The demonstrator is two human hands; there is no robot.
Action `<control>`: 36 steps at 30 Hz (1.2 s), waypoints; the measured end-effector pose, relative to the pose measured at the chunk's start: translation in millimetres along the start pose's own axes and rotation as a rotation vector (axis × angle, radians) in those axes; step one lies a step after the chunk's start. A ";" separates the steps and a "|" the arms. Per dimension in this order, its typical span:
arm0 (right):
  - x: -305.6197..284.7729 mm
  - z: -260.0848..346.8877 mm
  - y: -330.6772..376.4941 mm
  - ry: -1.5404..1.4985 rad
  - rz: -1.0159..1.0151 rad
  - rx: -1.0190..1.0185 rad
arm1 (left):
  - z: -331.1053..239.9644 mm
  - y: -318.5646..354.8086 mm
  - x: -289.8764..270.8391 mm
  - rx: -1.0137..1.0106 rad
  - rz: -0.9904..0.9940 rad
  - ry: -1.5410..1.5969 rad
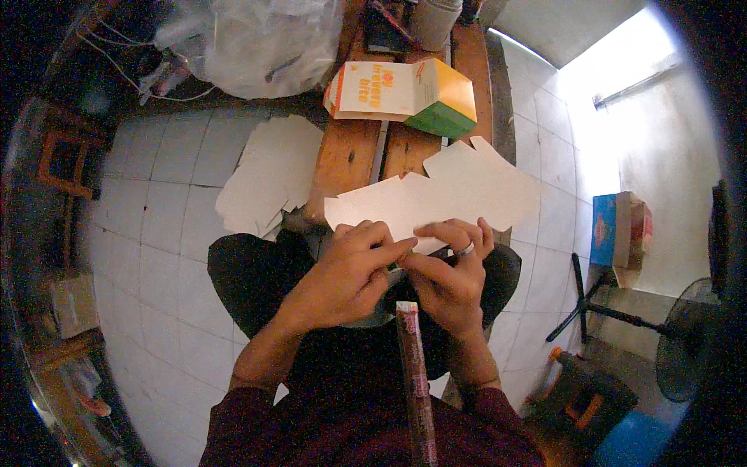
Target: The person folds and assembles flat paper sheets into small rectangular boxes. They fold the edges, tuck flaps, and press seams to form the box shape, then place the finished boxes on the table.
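Observation:
A flat, die-cut cardboard box blank (459, 191), white side up, lies across the near end of the wooden bench (350, 152) and over my lap. My left hand (342, 272) is closed at its near edge, thumb and forefinger pressed together. Beside it my right hand (455, 268), with a ring on one finger, pinches the same edge, its other fingers curled over the board. The fingertips of both hands almost meet, and they hide the part being gripped. Farther along the bench lies a folded carton (389, 92) in white, orange and green.
More white blanks (272, 171) lie in a pile left of the bench. A large translucent plastic bag (264, 47) and a cup (436, 22) are at the back. Right, on the tiled floor (537, 156), stand a blue box (611, 229) and a fan (689, 338). A patterned brown strip (416, 381) is before my chest.

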State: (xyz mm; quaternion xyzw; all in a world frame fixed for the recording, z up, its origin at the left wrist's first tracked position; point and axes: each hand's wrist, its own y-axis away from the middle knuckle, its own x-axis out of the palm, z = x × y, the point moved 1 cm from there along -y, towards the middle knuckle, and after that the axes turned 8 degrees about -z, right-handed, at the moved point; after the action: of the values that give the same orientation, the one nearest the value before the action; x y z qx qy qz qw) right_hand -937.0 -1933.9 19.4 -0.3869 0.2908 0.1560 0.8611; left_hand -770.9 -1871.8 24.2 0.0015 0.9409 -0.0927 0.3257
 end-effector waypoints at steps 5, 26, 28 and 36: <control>1.2 -1.0 -4.3 -0.158 0.070 0.233 | 12.3 1.3 7.8 0.135 0.012 -0.045; 71.0 99.2 -36.1 -0.778 -0.086 -0.186 | 0.6 147.7 -114.3 -0.353 -1.278 0.284; 73.3 104.8 -29.8 -0.811 -0.073 -0.147 | -14.8 119.2 -103.7 -0.255 -1.086 0.496; 26.4 31.3 -14.2 -0.674 -0.043 0.108 | -28.8 29.1 -47.1 -0.502 -0.741 0.593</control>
State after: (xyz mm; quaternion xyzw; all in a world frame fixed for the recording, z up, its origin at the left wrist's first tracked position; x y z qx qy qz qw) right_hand -897.4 -1918.3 27.7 -0.2733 -0.0102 0.2413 0.9311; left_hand -749.5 -1835.4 70.2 -0.3825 0.9233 0.0309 -0.0184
